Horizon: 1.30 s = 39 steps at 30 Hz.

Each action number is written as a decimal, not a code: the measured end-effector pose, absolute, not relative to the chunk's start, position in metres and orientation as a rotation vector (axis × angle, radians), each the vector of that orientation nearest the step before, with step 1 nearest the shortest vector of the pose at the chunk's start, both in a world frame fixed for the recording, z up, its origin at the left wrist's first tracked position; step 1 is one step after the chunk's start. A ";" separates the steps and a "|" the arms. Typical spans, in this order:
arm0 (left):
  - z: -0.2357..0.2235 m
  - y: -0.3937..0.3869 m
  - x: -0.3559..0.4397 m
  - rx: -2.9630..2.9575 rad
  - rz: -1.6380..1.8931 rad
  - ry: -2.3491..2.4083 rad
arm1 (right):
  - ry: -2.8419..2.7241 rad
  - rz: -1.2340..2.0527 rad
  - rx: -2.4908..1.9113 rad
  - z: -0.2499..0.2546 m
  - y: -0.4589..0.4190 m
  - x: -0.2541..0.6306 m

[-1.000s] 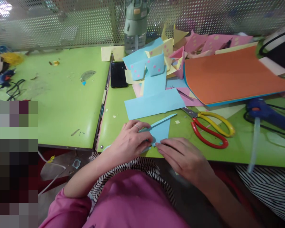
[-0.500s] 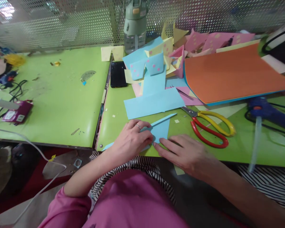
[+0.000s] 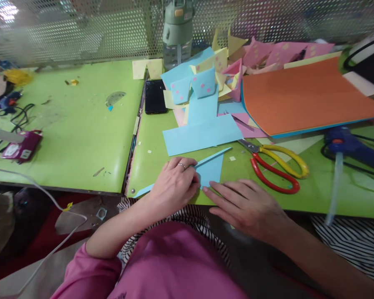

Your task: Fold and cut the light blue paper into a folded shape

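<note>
A light blue sheet of paper (image 3: 212, 169) with a narrow folded strip along its upper edge lies at the table's front edge. My left hand (image 3: 176, 179), a ring on one finger, rests on its middle with the fingers curled down, pinching the paper against the table; the fingertips are partly hidden. Fairly straight, the fingers of my right hand (image 3: 247, 205) lie at the sheet's lower right edge, holding nothing. Just above both hands is a blue paper strip (image 3: 202, 135). Scissors (image 3: 277, 166) with one red and one yellow handle lie to the right.
Dotted blue paper pieces (image 3: 202, 83), pink pieces (image 3: 282, 54) and an orange sheet (image 3: 305, 97) are piled behind. A phone (image 3: 156, 96) and a water bottle (image 3: 177, 37) stand near the mesh. At right, a glue gun (image 3: 355, 147) has its stick overhanging the edge.
My left hand's thumb and fingers have shifted slightly on the blue paper. The right hand has moved a little, with its thumb now showing below the fingers.
</note>
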<state>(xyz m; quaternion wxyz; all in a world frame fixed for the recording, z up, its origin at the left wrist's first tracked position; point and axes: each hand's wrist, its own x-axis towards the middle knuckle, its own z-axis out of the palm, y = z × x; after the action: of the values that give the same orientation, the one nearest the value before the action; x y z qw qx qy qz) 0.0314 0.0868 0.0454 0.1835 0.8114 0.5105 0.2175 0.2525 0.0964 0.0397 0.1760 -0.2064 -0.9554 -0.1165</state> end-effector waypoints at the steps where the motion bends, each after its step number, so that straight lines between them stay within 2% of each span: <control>1: 0.045 0.087 0.031 2.292 0.605 1.441 | -2.700 -0.315 -0.604 0.040 0.096 0.252; 6: 0.043 0.089 0.027 2.298 0.595 1.412 | -2.642 -0.291 -0.667 0.040 0.095 0.244; 12: 0.050 0.090 0.021 2.367 0.592 1.357 | -2.473 -0.013 -0.998 0.037 0.091 0.221; 20: 0.049 0.087 0.007 2.474 0.552 1.407 | -2.358 0.061 -1.116 0.028 0.089 0.211; 39: 0.044 0.093 0.020 2.456 0.504 1.527 | -2.340 -0.068 -1.284 0.023 0.092 0.204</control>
<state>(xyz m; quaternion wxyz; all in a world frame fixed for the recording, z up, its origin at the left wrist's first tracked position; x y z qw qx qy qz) 0.0199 0.0925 0.0442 0.1027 0.8322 0.5175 0.1707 0.2043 0.0916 0.0233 0.2338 -0.4675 -0.8522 -0.0246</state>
